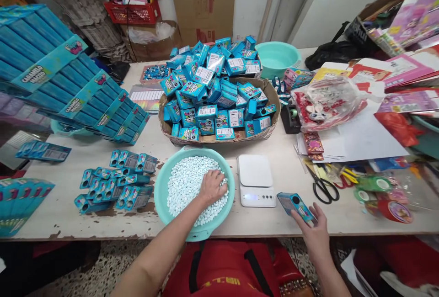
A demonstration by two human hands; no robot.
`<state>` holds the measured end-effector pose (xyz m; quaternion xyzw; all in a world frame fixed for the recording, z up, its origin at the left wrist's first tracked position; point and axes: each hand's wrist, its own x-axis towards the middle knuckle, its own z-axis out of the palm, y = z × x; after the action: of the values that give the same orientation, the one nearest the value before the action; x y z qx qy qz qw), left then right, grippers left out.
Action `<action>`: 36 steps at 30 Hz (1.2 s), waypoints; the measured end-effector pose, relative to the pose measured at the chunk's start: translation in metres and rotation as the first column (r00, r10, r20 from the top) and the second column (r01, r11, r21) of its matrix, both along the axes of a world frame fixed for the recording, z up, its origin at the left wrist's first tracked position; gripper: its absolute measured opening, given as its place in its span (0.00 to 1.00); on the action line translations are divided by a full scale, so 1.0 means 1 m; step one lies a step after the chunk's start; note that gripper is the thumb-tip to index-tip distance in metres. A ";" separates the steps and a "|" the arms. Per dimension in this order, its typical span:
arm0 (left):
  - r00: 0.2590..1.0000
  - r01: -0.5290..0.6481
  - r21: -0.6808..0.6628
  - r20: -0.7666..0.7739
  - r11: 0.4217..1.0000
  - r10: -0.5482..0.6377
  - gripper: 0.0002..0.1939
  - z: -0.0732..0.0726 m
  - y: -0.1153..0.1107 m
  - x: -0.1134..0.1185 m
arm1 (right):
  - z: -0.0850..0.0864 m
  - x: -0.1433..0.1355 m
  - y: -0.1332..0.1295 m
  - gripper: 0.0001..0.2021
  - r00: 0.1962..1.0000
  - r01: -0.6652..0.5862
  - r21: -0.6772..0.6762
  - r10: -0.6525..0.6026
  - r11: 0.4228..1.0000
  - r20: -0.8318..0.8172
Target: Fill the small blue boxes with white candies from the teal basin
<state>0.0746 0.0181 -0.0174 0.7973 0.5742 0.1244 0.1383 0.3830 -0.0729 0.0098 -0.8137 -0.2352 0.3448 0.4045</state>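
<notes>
My left hand (212, 187) is in a turquoise bowl (160, 196) of small pale candies (187, 182). Its fingers curl down into them, and the fingertips are partly hidden. At the right, my right hand (315, 226) holds a small blue candy box (295, 205) by its near end, thumb on one side and fingers on the other. This box has a dark round hole in its upper face. Between the bowl and the box lies a white digital scale (255, 178) with a lit display and a bare plate.
Several blue boxes with round holes (128, 180) stand left of the bowl. Behind it, a cardboard tray (219, 139) is heaped with blue boxes. Stacked display cartons (72, 73) lean at the left. Scissors (324, 187), tape rolls (382, 183) and a tape dispenser (291, 119) lie right.
</notes>
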 end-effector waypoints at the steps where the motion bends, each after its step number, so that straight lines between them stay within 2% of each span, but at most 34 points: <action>1: 0.998 0.044 -0.016 -0.033 0.999 -0.045 0.09 0.001 -0.006 -0.006 | -0.001 0.000 0.002 0.45 0.997 -0.057 -0.006 0.058 0.998 0.060; 3: 0.992 0.109 -0.045 -0.056 0.993 -0.111 0.08 0.005 -0.015 -0.022 | -0.004 0.002 0.007 0.40 0.991 -0.083 -0.019 0.084 0.996 0.103; 4: 0.994 0.102 -0.069 -0.035 0.992 -0.104 0.08 0.006 -0.018 -0.031 | -0.004 0.004 0.010 0.38 0.992 -0.063 -0.009 0.064 0.998 0.106; 5: 0.999 0.044 -0.109 0.027 0.993 -0.041 0.06 0.008 -0.020 -0.039 | -0.003 0.004 0.012 0.37 0.994 -0.033 0.014 0.031 0.999 0.108; 7: 0.957 -0.161 -0.231 0.199 0.959 0.209 0.03 0.010 -0.020 -0.050 | 0.004 0.002 0.018 0.36 0.993 0.020 0.072 -0.028 0.997 0.118; 9: 0.827 -0.350 -0.354 0.318 0.867 0.464 0.03 0.012 -0.017 -0.057 | 0.019 -0.010 0.023 0.33 0.991 0.015 0.134 -0.033 0.991 0.128; 10: 0.764 -0.408 -0.394 0.347 0.824 0.544 0.04 0.013 -0.015 -0.058 | 0.029 -0.020 0.026 0.31 0.992 -0.022 0.170 0.000 0.985 0.127; 12: 0.682 -0.458 -0.446 0.379 0.769 0.626 0.08 0.017 -0.012 -0.058 | 0.049 -0.049 0.033 0.27 0.985 -0.158 0.250 0.136 0.955 0.101; 15: 0.551 -0.465 -0.546 0.438 0.697 0.711 0.14 0.031 -0.012 -0.057 | 0.072 -0.103 0.041 0.23 0.905 -0.418 0.322 0.420 0.849 0.066; 16: 0.465 -0.442 -0.597 0.485 0.669 0.740 0.15 0.039 -0.013 -0.057 | 0.076 -0.121 0.043 0.21 0.861 -0.496 0.338 0.505 0.800 0.069; 17: 0.336 -0.392 -0.660 0.546 0.641 0.768 0.14 0.048 -0.014 -0.057 | 0.077 -0.138 0.045 0.19 0.810 -0.570 0.346 0.580 0.745 0.087; 19: -0.017 -0.215 -0.760 0.631 0.614 0.775 0.13 0.068 -0.016 -0.057 | 0.074 -0.167 0.047 0.17 0.713 -0.688 0.348 0.682 0.637 0.161; 20: -0.186 -0.122 -0.767 0.641 0.629 0.745 0.13 0.078 -0.017 -0.057 | 0.070 -0.178 0.048 0.16 0.669 -0.733 0.338 0.715 0.590 0.204; 21: -0.309 -0.059 -0.748 0.644 0.661 0.700 0.13 0.088 -0.018 -0.057 | 0.067 -0.187 0.048 0.15 0.628 -0.771 0.322 0.739 0.549 0.244; 22: -0.369 -0.037 -0.714 0.660 0.699 0.655 0.12 0.095 -0.019 -0.056 | 0.063 -0.195 0.048 0.14 0.589 -0.804 0.302 0.759 0.513 0.279; 24: -0.401 -0.060 -0.657 0.706 0.752 0.584 0.11 0.105 -0.020 -0.053 | 0.058 -0.207 0.049 0.14 0.519 -0.853 0.252 0.786 0.456 0.335; 26: -0.386 -0.128 -0.635 0.739 0.762 0.552 0.11 0.108 -0.022 -0.049 | 0.056 -0.215 0.050 0.13 0.470 -0.882 0.203 0.797 0.424 0.380; 30: -0.343 -0.265 -0.621 0.776 0.737 0.530 0.12 0.100 -0.022 -0.044 | 0.056 -0.222 0.052 0.13 0.438 -0.897 0.140 0.799 0.419 0.412; 36: -0.343 -0.265 -0.590 0.797 0.763 0.497 0.10 0.095 -0.015 -0.042 | 0.060 -0.224 0.054 0.13 0.421 -0.901 0.094 0.806 0.422 0.415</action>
<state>0.0321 0.0028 0.0775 0.1565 0.4998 0.6685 0.5281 0.1587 -0.0192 0.0699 -0.5448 -0.7297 0.3320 0.2460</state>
